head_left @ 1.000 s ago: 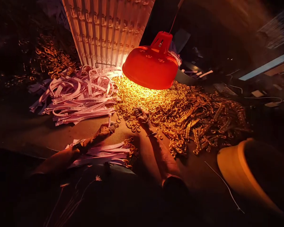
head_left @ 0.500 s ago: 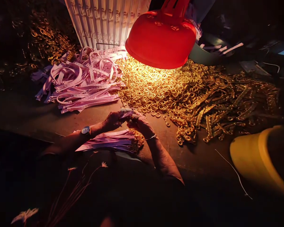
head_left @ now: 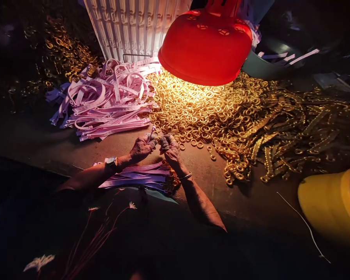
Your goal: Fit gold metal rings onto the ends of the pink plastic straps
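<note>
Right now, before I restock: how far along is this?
Early, it seems. Done: a small pink strap bundle, gold rings at its ends. In hand: a strap end in the left hand, right hand beside it. Left: a big strap heap and loose gold rings.

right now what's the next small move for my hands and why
Probably bring the pink strip pinched in your left hand across to your right hand. The hands almost touch, and the right fingertips are bunched close beside the strip. The strips in the bundle under your hands already end in gold rings, so this strip likely wants the same.
</note>
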`<state>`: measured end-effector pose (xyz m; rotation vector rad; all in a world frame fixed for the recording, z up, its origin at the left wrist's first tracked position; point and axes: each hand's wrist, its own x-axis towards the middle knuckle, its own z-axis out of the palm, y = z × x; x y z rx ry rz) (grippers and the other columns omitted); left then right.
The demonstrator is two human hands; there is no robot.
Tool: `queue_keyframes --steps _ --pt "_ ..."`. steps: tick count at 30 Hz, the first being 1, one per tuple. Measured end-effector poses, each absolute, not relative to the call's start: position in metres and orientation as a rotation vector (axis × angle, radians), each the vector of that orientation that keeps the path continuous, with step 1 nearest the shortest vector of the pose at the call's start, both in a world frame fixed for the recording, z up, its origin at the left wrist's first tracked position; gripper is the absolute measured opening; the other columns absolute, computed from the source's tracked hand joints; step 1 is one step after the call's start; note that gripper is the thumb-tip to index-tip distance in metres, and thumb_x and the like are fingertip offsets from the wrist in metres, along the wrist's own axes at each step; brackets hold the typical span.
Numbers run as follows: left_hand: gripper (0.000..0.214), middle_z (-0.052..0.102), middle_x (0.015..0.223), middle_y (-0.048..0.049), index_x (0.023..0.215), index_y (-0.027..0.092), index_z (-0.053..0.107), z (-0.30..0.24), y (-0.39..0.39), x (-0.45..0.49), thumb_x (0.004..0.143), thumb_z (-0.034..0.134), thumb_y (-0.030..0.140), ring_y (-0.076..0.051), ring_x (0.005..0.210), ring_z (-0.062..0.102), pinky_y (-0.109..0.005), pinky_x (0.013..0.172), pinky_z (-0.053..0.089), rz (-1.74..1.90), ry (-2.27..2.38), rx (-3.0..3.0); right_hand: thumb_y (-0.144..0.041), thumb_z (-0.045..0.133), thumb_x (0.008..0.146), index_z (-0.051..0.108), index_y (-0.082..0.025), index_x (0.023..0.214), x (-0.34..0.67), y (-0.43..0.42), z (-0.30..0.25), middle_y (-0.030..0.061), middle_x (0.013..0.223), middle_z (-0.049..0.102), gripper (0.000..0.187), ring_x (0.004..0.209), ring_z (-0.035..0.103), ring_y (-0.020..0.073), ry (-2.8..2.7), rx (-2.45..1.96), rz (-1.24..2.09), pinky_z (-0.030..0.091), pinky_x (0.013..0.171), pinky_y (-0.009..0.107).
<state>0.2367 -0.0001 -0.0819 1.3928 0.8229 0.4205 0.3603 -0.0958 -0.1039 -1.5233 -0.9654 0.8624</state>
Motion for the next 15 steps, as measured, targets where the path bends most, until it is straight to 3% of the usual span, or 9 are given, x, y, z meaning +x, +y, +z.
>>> queue_keyframes --steps 7,12,15 --pt "0.033 0.053 0.053 0.0017 0.070 0.013 0.056 -0.081 0.003 0.238 0.073 0.072 0.041 -0.005 0.044 0.042 -0.018 0.043 0.031 0.296 0.805 1.366 -0.046 0.046 0.093 0.049 -0.021 0.077 0.350 -0.089 -0.110 -0.0009 0.065 0.052 0.030 0.060 0.047 0.0125 -0.988 -1.608 0.697 0.040 0.059 0.026" --pt "0.035 0.041 0.048 0.0050 0.061 0.015 0.048 -0.074 0.009 0.234 0.069 0.072 0.040 -0.003 0.043 0.030 -0.019 0.043 0.021 0.288 0.717 1.180 -0.036 0.048 0.092 0.054 -0.020 0.080 0.348 -0.086 -0.121 0.0056 0.070 0.060 0.021 0.066 0.055 0.0179 -1.167 -1.731 0.176 0.042 0.064 0.031" --pt "0.027 0.042 0.050 0.0041 0.064 0.014 0.051 -0.072 0.009 0.230 0.069 0.067 0.036 -0.004 0.041 0.029 -0.019 0.042 0.020 0.111 0.721 0.990 -0.035 0.049 0.093 0.060 -0.020 0.086 0.347 -0.084 -0.123 0.0071 0.073 0.063 0.020 0.067 0.058 0.0184 -1.257 -1.672 0.095 0.043 0.064 0.031"
